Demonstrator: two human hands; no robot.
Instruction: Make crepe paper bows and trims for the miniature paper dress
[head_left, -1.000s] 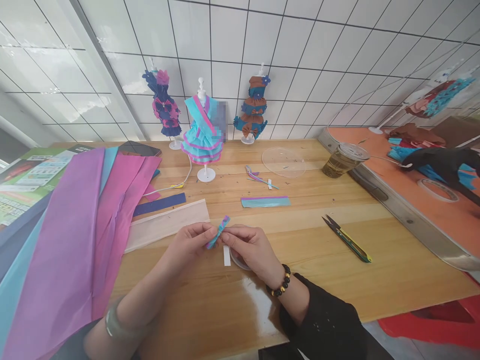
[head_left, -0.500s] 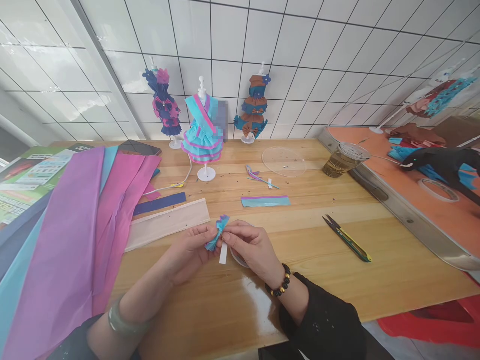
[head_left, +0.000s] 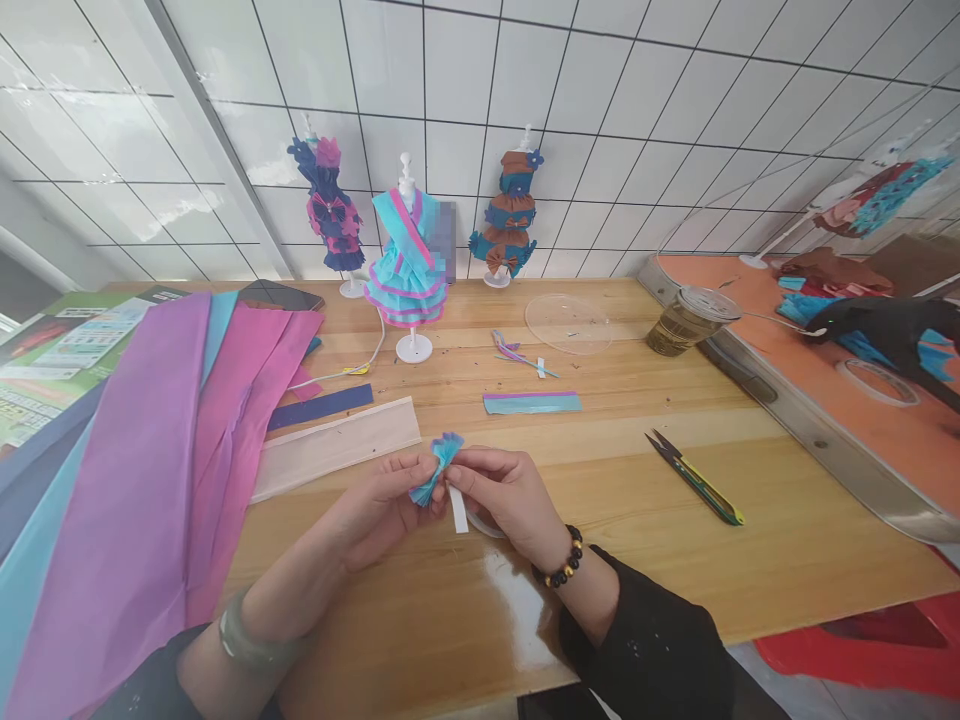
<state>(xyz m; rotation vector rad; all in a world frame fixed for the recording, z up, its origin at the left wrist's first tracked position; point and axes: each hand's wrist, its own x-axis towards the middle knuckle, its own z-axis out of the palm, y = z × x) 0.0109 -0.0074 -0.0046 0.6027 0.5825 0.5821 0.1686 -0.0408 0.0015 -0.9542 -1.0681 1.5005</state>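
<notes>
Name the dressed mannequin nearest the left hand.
The turquoise mannequin, standing forward toward the left hand; the navy mannequin and brown mannequin are farther back by the tiled wall, and the fourth mannequin is far right.

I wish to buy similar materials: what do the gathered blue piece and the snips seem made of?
Gathered blue piece: matte-looking, probably crepe paper or thin fabric, from its fine creases.
Snips: dark pointed blades, likely metal; yellow-green handles, perhaps painted, finish unclear.

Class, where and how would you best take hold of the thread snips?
Probably pinch the thread snips across the handles, coming from above the near right: they lie flat, pointed blades angled far left, the handles' rounded end nearest the table's front edge.
</notes>
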